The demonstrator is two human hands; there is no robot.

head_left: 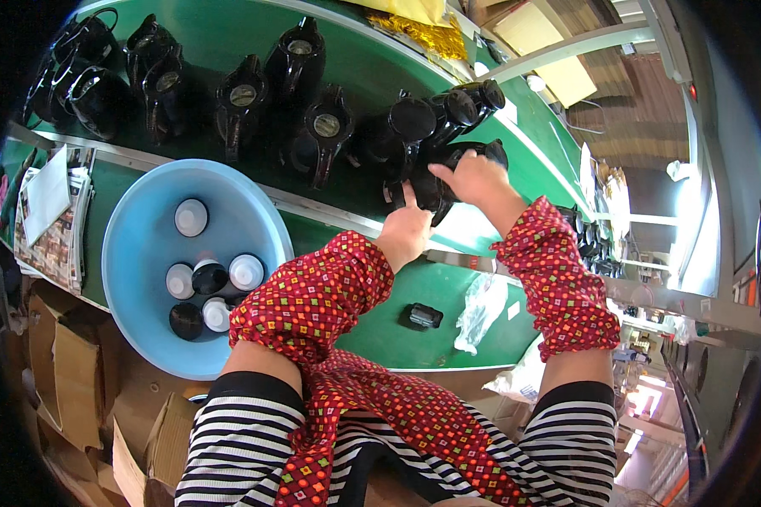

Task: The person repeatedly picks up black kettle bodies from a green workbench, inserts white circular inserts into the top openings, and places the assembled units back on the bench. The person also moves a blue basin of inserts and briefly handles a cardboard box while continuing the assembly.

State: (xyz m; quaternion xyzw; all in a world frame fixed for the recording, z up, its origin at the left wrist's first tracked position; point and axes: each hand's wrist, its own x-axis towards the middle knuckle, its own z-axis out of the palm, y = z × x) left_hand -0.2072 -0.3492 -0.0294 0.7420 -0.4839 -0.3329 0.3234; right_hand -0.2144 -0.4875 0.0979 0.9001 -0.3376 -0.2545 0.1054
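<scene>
Both hands are on a black glossy kettle (431, 193) that lies tilted on the green work surface. My left hand (404, 231) grips its near side, the index finger stretched along it. My right hand (479, 180) closes over its right part with the thumb pointing left; the other fingertips are hidden. Just beyond stand more black kettles (412, 121), close to my hands. Another black kettle (326, 127), its round top lighter, stands further left.
A light blue basin (131, 313) at the left holds several white and black round caps (191, 217). Near the front edge lie a small black part (421, 316) and a clear plastic bag (482, 313). Papers (51, 207) lie far left, above cardboard boxes (76, 380). A metal rail (313, 211) crosses the bench.
</scene>
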